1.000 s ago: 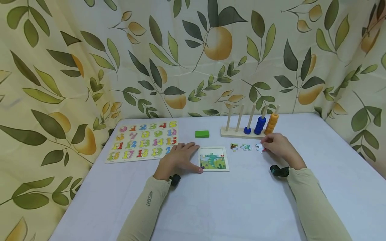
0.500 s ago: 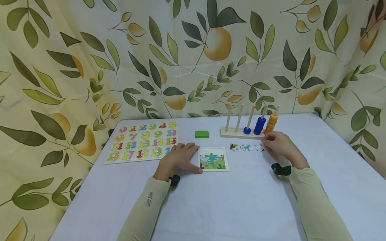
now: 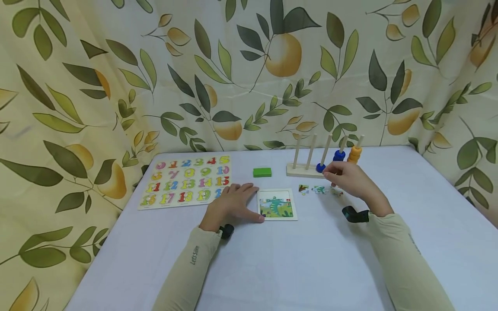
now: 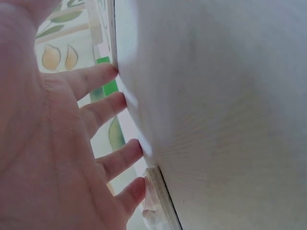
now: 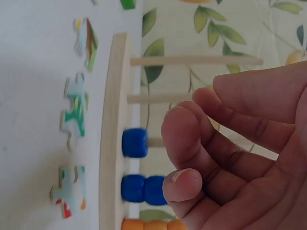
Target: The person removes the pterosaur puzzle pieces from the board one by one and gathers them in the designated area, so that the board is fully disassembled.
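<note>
My left hand point(image 3: 233, 203) rests on the white cloth with its fingers spread, and its thumb touches the lower left corner of a small puzzle tray point(image 3: 295, 207). Several assembled pieces in the tray show a green dinosaur; a white strip runs along their top. Above the table my right hand point(image 3: 352, 179) hovers with loosely curled fingers, holding nothing. Beneath and beside it lie three loose jigsaw pieces in a row: the left point(image 3: 303, 189), the middle point(image 3: 320, 190) and the right point(image 5: 72, 189). In the head view the right hand partly hides the last piece.
Behind the loose pieces stands a wooden peg stand point(image 3: 301, 172) with blue beads point(image 5: 134, 143) and orange beads point(image 3: 354, 154). A green block point(image 3: 262, 172) lies behind the tray. The number board point(image 3: 165, 206) lies left of my left hand.
My right hand has let go of the right jigsaw piece, lifted and shifted a little left over the pieces. The left hand stays in place.
</note>
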{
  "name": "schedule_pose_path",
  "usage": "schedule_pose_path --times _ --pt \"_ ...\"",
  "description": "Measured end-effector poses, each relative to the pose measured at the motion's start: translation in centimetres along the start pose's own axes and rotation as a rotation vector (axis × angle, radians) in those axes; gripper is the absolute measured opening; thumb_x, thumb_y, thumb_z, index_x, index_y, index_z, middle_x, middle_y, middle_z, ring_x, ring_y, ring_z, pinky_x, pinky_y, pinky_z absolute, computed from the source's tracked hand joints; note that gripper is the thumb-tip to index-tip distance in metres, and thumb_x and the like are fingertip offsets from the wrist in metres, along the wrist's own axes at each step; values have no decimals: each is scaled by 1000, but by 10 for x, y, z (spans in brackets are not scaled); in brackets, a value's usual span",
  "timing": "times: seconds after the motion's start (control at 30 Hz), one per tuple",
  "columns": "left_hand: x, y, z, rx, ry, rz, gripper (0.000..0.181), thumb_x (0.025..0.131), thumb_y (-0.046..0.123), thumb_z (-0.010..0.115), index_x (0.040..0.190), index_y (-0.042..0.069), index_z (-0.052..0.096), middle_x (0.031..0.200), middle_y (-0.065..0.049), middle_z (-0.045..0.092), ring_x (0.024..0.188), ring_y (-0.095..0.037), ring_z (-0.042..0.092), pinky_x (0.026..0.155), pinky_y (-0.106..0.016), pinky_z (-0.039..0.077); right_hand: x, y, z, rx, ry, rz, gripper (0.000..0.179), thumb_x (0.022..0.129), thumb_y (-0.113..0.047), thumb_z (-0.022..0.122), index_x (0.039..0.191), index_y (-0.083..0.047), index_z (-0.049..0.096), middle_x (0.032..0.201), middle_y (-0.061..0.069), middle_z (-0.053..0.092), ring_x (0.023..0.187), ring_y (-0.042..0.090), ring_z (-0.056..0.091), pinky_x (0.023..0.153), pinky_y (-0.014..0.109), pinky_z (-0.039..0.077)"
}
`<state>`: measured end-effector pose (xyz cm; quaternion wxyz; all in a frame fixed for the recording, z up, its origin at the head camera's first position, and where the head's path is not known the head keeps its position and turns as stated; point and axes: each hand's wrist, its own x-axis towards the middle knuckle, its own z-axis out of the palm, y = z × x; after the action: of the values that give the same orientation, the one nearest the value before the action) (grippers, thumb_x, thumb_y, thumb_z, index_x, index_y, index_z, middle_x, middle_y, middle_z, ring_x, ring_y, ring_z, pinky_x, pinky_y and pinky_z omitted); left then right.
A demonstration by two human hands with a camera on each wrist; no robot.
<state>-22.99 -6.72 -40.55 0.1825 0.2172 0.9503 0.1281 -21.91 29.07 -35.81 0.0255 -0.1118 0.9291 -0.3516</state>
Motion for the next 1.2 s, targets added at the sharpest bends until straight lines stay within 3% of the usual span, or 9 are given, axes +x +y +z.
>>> schedule_pose_path --times 0.33,0.57,0.83,1.0,1.2 --pt "3 -1 3 38 29 20 94 94 69 69 170 25 34 176 0 26 156 -37 25 128 -56 15 8 -30 23 -29 14 -113 16 107 -10 65 114 1 73 99 16 70 86 27 60 71 36 54" --pt "3 1 4 25 21 5 94 93 65 72 169 24 35 175 -1 27 156 -37 24 129 -57 13 14 -49 46 -8 -45 -199 15 105 -7 65 114 1 74 97 11 70 86 25 60 72 35 54" --pt "2 3 2 36 -3 5 97 93 70 69 170 24 33 176 0 26 157 -36 23 128 -56 15 18 -66 65 12 -84 -283 14 105 -6 65 112 -1 76 96 4 70 86 22 61 73 35 55" --pt "2 4 1 52 -6 4 99 92 73 68 170 24 33 176 0 26 157 -34 23 128 -56 16 25 -73 74 13 -142 -301 17 104 -7 65 114 3 75 95 5 71 85 22 62 73 36 55" --pt "8 -1 3 49 -14 2 94 95 72 64 170 25 33 176 -1 25 157 -38 23 128 -58 16 39 -77 89 -30 -253 -267 21 102 -7 69 119 5 73 97 5 70 88 21 62 77 38 56"
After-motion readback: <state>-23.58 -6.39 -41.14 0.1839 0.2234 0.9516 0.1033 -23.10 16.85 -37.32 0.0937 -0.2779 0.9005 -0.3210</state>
